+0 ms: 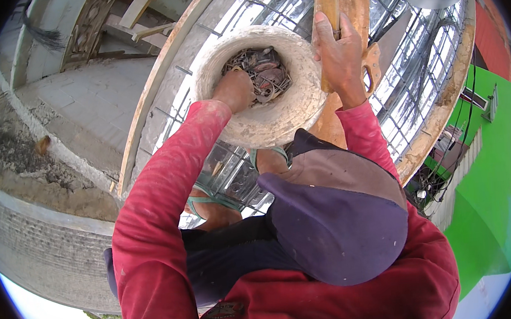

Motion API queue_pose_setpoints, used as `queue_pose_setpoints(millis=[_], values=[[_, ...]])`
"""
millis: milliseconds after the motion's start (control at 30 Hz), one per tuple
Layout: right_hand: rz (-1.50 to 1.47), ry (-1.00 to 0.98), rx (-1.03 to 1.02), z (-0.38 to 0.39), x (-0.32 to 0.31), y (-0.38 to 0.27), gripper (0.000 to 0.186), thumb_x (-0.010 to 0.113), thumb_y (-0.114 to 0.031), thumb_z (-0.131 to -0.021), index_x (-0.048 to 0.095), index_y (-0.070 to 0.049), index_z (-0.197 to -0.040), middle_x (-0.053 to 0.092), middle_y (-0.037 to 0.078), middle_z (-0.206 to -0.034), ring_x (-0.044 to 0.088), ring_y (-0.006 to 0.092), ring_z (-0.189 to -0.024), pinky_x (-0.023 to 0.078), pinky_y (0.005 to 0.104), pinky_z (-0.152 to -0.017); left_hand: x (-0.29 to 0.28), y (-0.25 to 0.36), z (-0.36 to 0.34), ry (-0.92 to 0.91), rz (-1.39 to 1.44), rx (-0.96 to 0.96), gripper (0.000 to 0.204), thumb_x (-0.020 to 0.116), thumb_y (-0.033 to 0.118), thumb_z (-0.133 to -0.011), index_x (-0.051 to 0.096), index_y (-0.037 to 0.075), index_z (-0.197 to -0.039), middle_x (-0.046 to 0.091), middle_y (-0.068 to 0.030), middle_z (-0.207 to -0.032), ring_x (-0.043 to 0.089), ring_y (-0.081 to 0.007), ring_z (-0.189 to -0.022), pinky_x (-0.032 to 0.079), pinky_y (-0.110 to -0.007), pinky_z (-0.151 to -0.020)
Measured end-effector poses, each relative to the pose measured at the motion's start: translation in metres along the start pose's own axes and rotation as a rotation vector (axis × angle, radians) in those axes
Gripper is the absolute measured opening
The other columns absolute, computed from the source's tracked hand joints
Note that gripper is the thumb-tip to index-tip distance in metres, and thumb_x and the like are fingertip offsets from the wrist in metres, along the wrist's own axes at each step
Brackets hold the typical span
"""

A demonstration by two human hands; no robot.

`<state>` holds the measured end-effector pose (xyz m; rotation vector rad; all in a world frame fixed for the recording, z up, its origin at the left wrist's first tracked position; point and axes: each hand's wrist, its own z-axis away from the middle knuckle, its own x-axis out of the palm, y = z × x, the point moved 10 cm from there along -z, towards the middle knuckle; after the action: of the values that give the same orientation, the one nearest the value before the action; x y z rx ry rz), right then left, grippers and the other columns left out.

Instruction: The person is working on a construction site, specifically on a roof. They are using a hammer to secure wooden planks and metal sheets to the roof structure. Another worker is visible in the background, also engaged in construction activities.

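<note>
My left hand (236, 91) is inside a round, whitish, plaster-crusted container (289, 124). Its fingers are curled low among nails and metal scraps (270, 74), and whatever they hold is hidden. To the right of the container, my right hand (341, 57) grips the near end of a narrow wooden piece (327, 1), with fingers along both sides. That piece lies along a wider brown board (353, 2). Close beside my right wrist is the wooden handle of a handsaw (372, 66).
Wire-mesh reinforcement (423, 80) over shiny sheeting spreads around the container, bordered by curved wooden edge boards (143, 108). My sandalled foot (211, 206) stands on the mesh. Concrete blocks and timber lie left; a green wall (495, 158) rises right. A dark cap (339, 225) covers the middle.
</note>
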<state>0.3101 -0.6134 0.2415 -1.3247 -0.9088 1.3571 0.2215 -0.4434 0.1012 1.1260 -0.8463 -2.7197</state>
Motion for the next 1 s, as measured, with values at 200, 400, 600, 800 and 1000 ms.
queue_pose_setpoints(millis=[200,400,600,800,1000], values=[[0.027,-0.012,-0.017,-0.004,0.001,0.003,0.027,0.063,-0.029,-0.099,0.064,-0.003,-0.106,0.053,-0.004,-0.065,0.047,0.0036,-0.052,0.037,0.0234,-0.046,-0.009,-0.013,0.006,0.095,0.0,-0.088,0.021,0.057,0.004,-0.083,0.074,-0.005,-0.092,0.07,-0.0283,-0.094,0.071,-0.04,-0.092,0.057,-0.046,-0.083],[0.019,-0.016,0.013,-0.001,0.004,-0.001,0.026,0.064,-0.03,-0.098,0.063,-0.004,-0.104,0.054,-0.004,-0.065,0.047,0.004,-0.053,0.038,0.024,-0.047,0.011,-0.004,0.01,-0.101,-0.035,-0.13,0.024,0.056,0.004,-0.085,0.073,-0.004,-0.099,0.07,-0.0279,-0.102,0.071,-0.0389,-0.097,0.057,-0.046,-0.084],[0.041,-0.017,0.008,-0.003,0.002,0.003,0.026,0.064,-0.03,-0.098,0.063,-0.004,-0.103,0.054,-0.003,-0.065,0.048,0.0047,-0.052,0.039,0.024,-0.046,0.016,-0.007,0.012,-0.114,-0.022,-0.233,0.024,0.057,0.007,-0.086,0.073,-0.002,-0.1,0.072,-0.0245,-0.102,0.071,-0.0377,-0.098,0.057,-0.047,-0.085],[0.088,-0.014,-0.024,-0.005,0.001,-0.001,0.028,0.063,-0.031,-0.099,0.062,-0.004,-0.096,0.054,-0.002,-0.065,0.05,0.0059,-0.052,0.04,0.0257,-0.046,-0.005,-0.008,0.019,-0.008,-0.114,-0.244,0.025,0.065,0.017,-0.085,0.074,-0.002,-0.097,0.072,-0.0235,-0.099,0.072,-0.036,-0.094,0.057,-0.045,-0.082],[0.148,0.002,-0.053,-0.01,-0.004,-0.002,0.03,0.064,-0.032,-0.097,0.061,-0.003,-0.089,0.054,0.0,-0.064,0.05,0.0084,-0.055,0.04,0.0286,-0.051,-0.034,0.005,0.032,0.066,-0.187,-0.093,0.022,0.055,0.005,-0.088,0.075,-0.003,-0.094,0.073,-0.0232,-0.096,0.073,-0.0367,-0.089,0.059,-0.044,-0.078]])
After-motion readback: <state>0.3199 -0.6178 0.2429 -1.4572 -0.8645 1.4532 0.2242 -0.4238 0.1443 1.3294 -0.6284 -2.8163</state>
